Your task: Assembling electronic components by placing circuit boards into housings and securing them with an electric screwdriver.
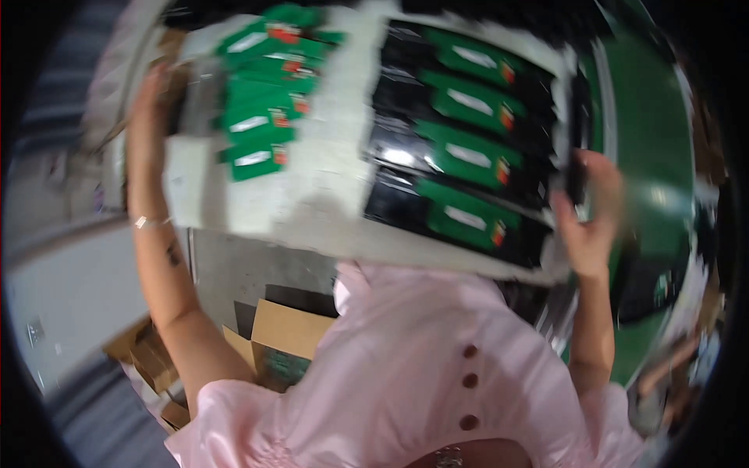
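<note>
My left hand (154, 92) reaches forward at the far left, beside a brown cardboard piece (173, 47) and a clear plastic-looking item (204, 97). Its fingers are smeared, so any grip is hidden. On the right, my right hand (594, 222) is slightly blurred, thumb and fingers apart at the near end of a dark strip (576, 125); contact cannot be made out. To its left lie several glossy black packages (398, 152) in a column, each bearing a green card (460, 148). Loose green cards (253, 125) with white and orange patches overlap between my hands.
A white work surface (331, 156) carries the packages and cards. An open cardboard box (292, 327) stands on the grey floor below. Past the right edge runs a green surface (655, 132) with a black package (651, 285). At far right a person's arm (667, 363) shows.
</note>
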`<state>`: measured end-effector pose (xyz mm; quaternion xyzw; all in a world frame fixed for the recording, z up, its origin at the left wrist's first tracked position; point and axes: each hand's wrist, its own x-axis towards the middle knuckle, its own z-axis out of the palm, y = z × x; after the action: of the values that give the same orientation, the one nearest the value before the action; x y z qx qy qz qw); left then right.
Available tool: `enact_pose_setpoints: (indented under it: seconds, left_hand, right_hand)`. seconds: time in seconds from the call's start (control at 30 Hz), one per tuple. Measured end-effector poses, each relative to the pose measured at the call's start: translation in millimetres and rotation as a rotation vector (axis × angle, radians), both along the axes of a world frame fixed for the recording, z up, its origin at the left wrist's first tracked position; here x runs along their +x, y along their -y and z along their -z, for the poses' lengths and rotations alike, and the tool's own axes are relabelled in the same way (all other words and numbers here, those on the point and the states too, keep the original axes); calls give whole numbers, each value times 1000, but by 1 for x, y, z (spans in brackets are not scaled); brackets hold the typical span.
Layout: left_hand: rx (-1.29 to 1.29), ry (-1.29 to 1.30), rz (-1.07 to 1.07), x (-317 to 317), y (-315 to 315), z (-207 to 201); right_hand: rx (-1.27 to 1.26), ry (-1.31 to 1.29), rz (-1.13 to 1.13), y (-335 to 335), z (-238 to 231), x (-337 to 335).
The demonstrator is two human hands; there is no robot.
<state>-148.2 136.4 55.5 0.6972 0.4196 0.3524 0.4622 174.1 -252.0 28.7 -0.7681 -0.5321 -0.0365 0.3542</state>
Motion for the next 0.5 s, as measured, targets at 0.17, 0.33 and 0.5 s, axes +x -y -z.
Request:
enact_pose_setpoints:
  seconds: [0.17,0.33,0.5]
  left_hand:
    - [169,-48,11,42,43,3]
    - [142,-32,386,81,112,-1]
    - [549,-244,701,126,163,0]
  right_hand:
    - [-326,154,-451,9,14,-39]
    - [-246,247,-514,9,0,-25]
    - [-43,121,-448,-28,8,5]
